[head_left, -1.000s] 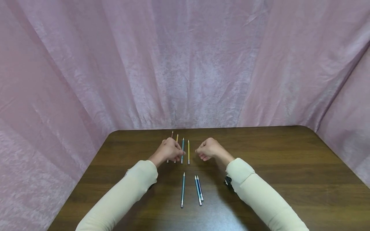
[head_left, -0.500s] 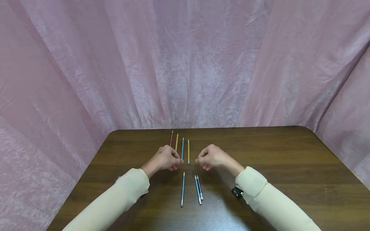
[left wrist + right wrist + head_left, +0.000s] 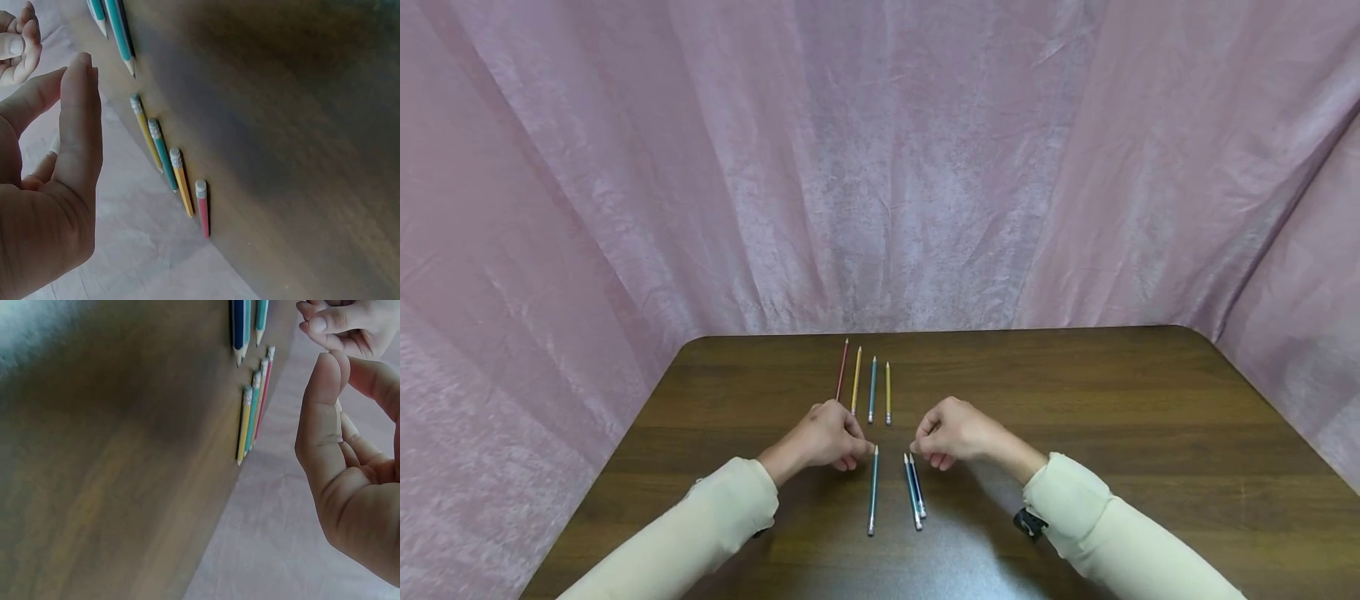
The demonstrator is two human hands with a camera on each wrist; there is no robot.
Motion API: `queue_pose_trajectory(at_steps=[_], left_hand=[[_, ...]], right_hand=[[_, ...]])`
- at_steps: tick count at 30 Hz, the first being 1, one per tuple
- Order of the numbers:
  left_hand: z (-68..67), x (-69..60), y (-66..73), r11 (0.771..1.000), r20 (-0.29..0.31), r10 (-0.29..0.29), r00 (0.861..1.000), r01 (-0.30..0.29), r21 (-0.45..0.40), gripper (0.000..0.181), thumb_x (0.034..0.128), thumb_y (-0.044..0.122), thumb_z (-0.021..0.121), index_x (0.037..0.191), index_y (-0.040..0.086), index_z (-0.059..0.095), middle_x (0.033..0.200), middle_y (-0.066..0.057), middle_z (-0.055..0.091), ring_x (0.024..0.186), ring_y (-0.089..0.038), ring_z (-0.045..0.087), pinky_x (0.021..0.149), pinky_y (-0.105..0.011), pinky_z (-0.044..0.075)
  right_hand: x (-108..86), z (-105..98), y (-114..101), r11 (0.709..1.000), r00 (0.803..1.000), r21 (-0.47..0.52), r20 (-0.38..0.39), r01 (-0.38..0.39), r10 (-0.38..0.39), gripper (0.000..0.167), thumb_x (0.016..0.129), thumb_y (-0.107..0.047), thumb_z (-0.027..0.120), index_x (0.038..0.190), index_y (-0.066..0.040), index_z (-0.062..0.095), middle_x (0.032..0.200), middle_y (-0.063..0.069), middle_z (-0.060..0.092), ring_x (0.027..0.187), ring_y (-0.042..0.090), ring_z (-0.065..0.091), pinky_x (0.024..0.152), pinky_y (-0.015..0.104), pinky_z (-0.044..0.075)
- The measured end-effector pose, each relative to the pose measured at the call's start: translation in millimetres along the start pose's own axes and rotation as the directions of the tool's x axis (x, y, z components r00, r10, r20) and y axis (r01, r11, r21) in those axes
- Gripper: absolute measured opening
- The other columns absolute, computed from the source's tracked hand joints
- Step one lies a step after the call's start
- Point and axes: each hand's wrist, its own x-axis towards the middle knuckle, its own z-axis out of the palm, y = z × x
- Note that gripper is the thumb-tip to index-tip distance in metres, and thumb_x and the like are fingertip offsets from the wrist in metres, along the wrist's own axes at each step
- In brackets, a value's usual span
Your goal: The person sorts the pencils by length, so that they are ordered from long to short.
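Observation:
Seven or so is avoided here: several pencils lie on the wooden table. My left hand [image 3: 833,435] hovers by the tip of a lone teal pencil [image 3: 873,492]; its thumb and forefinger meet with nothing visible between them. Close to the tips of a second teal pencil [image 3: 913,493] and a navy pencil [image 3: 918,487], lying side by side, is my right hand [image 3: 953,433]. Its thumb and forefinger [image 3: 325,381] also touch, holding nothing. Farther back lie a red pencil [image 3: 842,369], an orange-yellow pencil [image 3: 857,379], a teal pencil [image 3: 872,390] and a yellow pencil [image 3: 888,393], tips pointing away.
A brown wooden table [image 3: 1120,400] stretches under both arms, with rounded far corners. Pink velvet curtain [image 3: 925,167] hangs behind its far edge and along the sides. A dark wrist device [image 3: 1030,524] shows at the right cuff.
Both hands have drawn back toward me, from beside the far row of pencils to the tips of the near ones. The pencils lie as before.

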Motion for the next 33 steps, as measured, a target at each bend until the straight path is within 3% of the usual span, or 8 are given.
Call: queue_pose_trajectory(at_steps=[15,29,33], left_hand=[[12.5,-7.1,-4.0,0.999,0.066,-0.010,0.998,0.007,0.035,0.019,0.0833,0.013,0.082,0.069,0.006,0.072,0.058,-0.004,0.066,0.050,-0.015,0.065,0.050,-0.030,0.060],[21.3,-4.2,-8.8,0.996,0.126,-0.010,0.992,0.000,0.084,0.023,0.0824,0.012,0.082,0.064,0.005,0.070,0.056,-0.004,0.065,0.047,-0.010,0.062,0.047,-0.027,0.058],[23.4,-2.4,-8.8,0.995,0.136,-0.001,0.991,-0.012,0.096,0.025,0.0820,0.012,0.082,0.062,0.005,0.069,0.054,-0.003,0.064,0.045,-0.010,0.061,0.046,-0.027,0.058]], right_hand=[[-8.5,21,8,1.000,0.999,-0.022,0.039,-0.004,0.005,0.013,0.082,0.001,0.075,0.072,-0.003,0.068,0.058,0.003,0.063,0.049,0.011,0.060,0.050,0.032,0.061],[-2.7,33,13,0.988,0.998,-0.149,0.043,0.040,-0.034,0.022,0.082,-0.006,0.079,0.063,-0.005,0.069,0.052,0.001,0.061,0.044,0.007,0.057,0.044,0.026,0.057],[0.8,38,12,0.979,1.000,-0.204,0.023,0.021,-0.016,0.026,0.082,-0.009,0.080,0.060,-0.006,0.067,0.048,0.001,0.060,0.040,0.006,0.055,0.042,0.025,0.056]])
